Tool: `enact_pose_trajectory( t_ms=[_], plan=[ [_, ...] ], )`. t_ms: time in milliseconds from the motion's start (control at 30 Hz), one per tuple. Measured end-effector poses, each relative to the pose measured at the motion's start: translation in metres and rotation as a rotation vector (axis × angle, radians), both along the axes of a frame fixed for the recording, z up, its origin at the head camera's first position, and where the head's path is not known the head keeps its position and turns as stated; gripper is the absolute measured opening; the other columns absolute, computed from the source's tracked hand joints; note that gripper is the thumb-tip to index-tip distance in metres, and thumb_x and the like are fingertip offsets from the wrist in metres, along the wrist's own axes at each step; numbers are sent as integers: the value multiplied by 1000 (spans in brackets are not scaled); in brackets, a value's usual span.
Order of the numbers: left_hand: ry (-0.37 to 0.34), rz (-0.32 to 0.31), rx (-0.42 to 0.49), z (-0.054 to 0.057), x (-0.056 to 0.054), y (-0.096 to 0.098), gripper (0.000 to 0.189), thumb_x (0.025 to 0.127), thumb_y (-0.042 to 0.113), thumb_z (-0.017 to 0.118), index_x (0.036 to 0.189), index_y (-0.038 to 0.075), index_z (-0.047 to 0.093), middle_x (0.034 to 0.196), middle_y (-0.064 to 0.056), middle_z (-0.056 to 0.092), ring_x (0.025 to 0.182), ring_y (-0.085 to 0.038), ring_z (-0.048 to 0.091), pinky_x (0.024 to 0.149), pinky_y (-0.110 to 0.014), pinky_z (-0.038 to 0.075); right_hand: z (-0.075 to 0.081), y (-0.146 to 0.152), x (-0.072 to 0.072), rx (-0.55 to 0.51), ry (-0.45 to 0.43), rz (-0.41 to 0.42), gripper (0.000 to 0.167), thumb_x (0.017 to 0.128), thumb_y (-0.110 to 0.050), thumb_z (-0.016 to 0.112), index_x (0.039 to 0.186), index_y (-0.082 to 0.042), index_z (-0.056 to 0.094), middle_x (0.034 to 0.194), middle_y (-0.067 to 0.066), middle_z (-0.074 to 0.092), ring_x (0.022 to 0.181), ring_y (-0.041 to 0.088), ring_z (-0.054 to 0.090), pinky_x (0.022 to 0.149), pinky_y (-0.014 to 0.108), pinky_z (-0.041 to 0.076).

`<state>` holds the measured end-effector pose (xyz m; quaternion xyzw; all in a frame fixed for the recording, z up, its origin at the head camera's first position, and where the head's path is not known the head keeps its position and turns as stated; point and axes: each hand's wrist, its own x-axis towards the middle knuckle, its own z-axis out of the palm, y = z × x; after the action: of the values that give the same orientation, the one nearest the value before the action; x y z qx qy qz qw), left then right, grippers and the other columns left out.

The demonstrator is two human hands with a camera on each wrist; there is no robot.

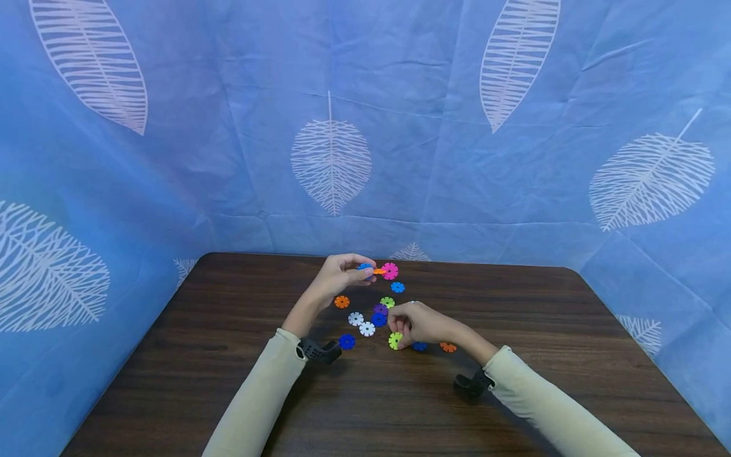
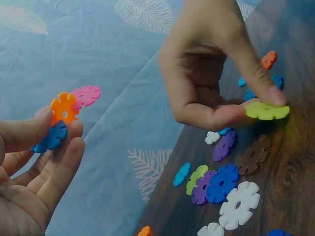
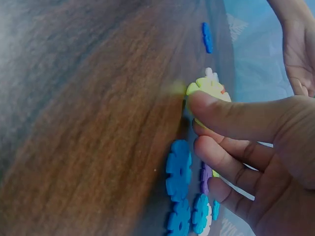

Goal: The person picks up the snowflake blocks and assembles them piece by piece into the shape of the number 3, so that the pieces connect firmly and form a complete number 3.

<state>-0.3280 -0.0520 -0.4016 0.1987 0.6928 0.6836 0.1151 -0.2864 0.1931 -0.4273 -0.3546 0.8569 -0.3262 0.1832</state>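
Raised over the far part of the table, my left hand (image 1: 341, 277) pinches a blue notched disc (image 2: 53, 137). Joined to that disc is an orange one (image 2: 64, 108), and a pink disc (image 1: 390, 271) is slotted into the orange one at the far end. Nearer to me, my right hand (image 1: 421, 322) pinches a yellow-green notched disc (image 2: 267, 111) between thumb and forefinger. In the left wrist view this disc is held just above the wood. Close by lie a blue disc (image 1: 419, 346) and an orange disc (image 1: 448, 347), partly covered by the right hand in the head view.
Loose discs lie about the middle of the dark wooden table (image 1: 228, 381): white (image 1: 367, 329), dark blue (image 1: 346, 341), orange (image 1: 341, 301), light blue (image 1: 397, 287), green (image 1: 388, 302) and purple (image 1: 380, 309). A blue leaf-patterned cloth (image 1: 400, 158) hangs behind the table.
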Motion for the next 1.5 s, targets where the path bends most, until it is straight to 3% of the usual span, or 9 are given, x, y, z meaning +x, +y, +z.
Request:
enact_pose_trajectory(
  t_ms=[233,500,733,867,1033,1200,1333,1500],
  plan=[
    [-9,26,7,-1,1,0,31,101,16,65,126,-3,67,122,-21,69,106,-32,73,106,-57,50,7,8,-6,-81,52,-85,9,90,0,75,95,-2,67,84,7,67,77,13,62,70,27,55],
    [2,49,25,-2,-1,0,31,102,15,64,127,-3,66,123,-24,66,110,-41,69,103,-56,52,25,24,-17,-236,137,-257,15,93,-3,72,108,1,73,94,12,73,81,21,67,70,27,57],
    [-2,70,34,-1,0,1,29,101,15,64,125,-2,68,114,-14,71,105,-36,72,99,-50,57,37,28,-21,-352,191,-412,12,93,-7,74,105,-7,75,95,12,72,83,24,68,71,37,60],
    [-6,74,41,-1,1,2,30,102,15,64,126,-2,67,117,-16,71,103,-32,73,97,-47,58,38,25,-22,-399,199,-466,12,93,-11,75,104,-6,74,97,13,73,83,20,68,73,38,61],
    [-14,70,49,0,2,3,32,102,16,63,127,-3,65,127,-20,68,98,-20,75,101,-53,54,37,19,-20,-444,215,-494,13,92,-12,76,102,-4,74,97,15,74,83,14,69,73,30,61],
    [-12,64,52,-1,2,4,35,102,17,64,129,-5,64,128,-20,67,103,-27,74,103,-55,52,37,14,-18,-478,243,-517,12,92,-11,77,99,-2,73,95,15,75,81,9,69,71,22,59],
    [-1,62,38,-1,1,4,36,102,19,64,130,-4,64,124,-18,69,104,-28,74,99,-48,56,37,11,-18,-493,286,-534,12,91,-10,77,99,-1,74,95,17,75,80,7,68,70,20,58],
    [1,8,35,-1,1,4,33,101,17,64,130,0,64,123,-18,69,104,-29,73,102,-49,55,36,9,-17,-516,349,-559,12,92,-11,77,99,-2,75,95,17,74,80,4,67,70,18,57]
  ],
)
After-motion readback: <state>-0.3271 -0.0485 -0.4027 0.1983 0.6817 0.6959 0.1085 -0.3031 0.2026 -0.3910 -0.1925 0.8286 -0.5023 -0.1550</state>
